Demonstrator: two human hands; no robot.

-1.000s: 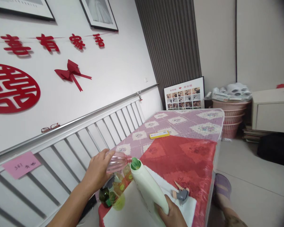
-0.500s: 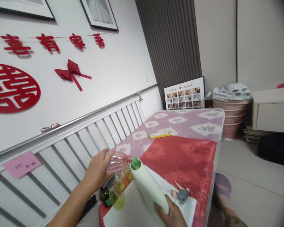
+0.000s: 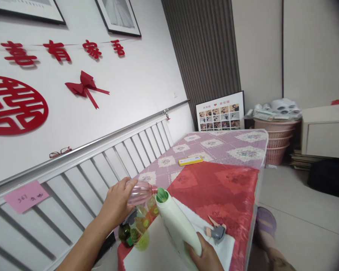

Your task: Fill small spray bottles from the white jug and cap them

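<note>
1. Your clear plastic bottle [image 3: 141, 192] tips sideways, its neck at the open mouth of the pale-green bottle [image 3: 178, 222].
2. Your left hand [image 3: 120, 197] grips the clear plastic bottle; your right hand [image 3: 205, 254] clasps the pale-green bottle's lower end.
3. A grey spray head [image 3: 219, 234] lies at the white cloth's [image 3: 227, 246] edge.

Glossy clear plastic bottle [image 3: 141, 192], smooth plastic container [image 3: 178, 222], matt paper note [image 3: 26, 196]
</note>
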